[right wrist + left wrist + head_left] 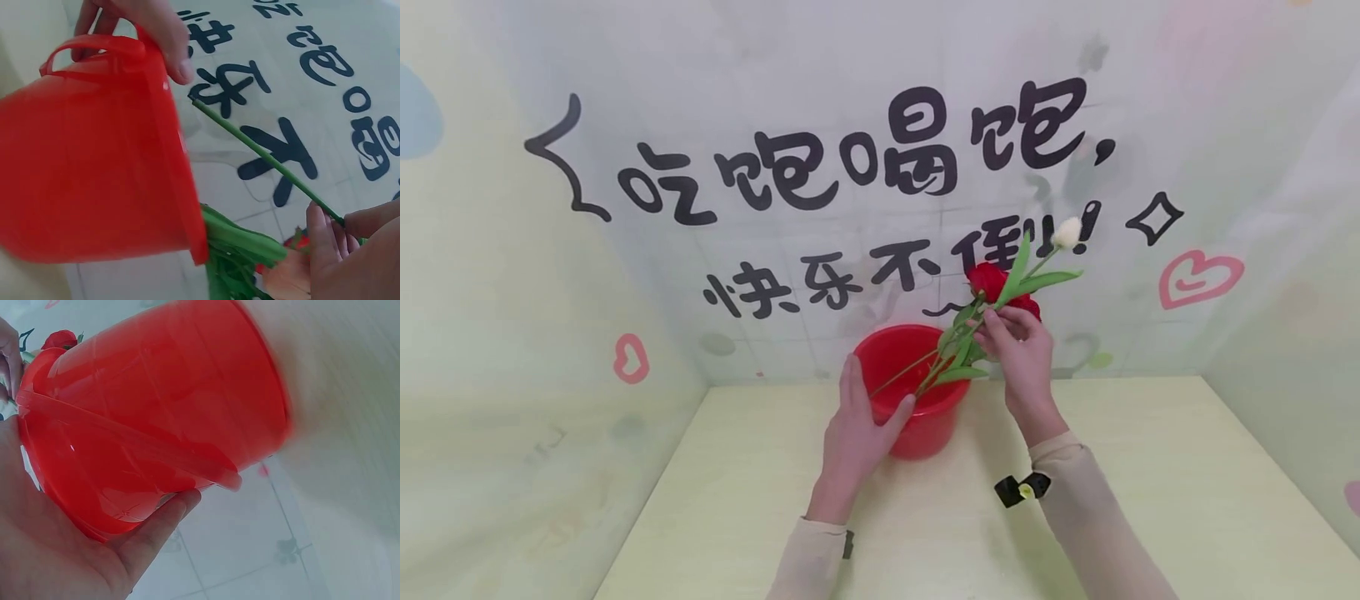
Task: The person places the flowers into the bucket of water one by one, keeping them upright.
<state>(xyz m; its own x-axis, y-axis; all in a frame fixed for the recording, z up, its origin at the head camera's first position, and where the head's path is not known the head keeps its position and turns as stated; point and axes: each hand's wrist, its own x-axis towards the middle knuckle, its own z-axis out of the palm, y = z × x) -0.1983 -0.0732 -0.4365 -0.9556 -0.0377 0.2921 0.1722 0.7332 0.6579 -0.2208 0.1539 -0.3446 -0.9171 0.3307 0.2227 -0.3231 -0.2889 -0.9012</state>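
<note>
A red plastic bucket stands at the back of the table. My left hand grips its left side, thumb at the near rim and fingers along the outside, beside the bucket's handle. Above the right rim, my right hand pinches the green stem of a white tulip. In the right wrist view that stem's cut end is near the bucket's mouth. Red roses lean out over the right rim, partly behind the right hand. A peach-coloured bloom shows below the stem.
The pale wood table extends around the bucket. Close behind it hangs a backdrop with black lettering and pink hearts, which also closes off both sides. A black device is strapped on the right wrist.
</note>
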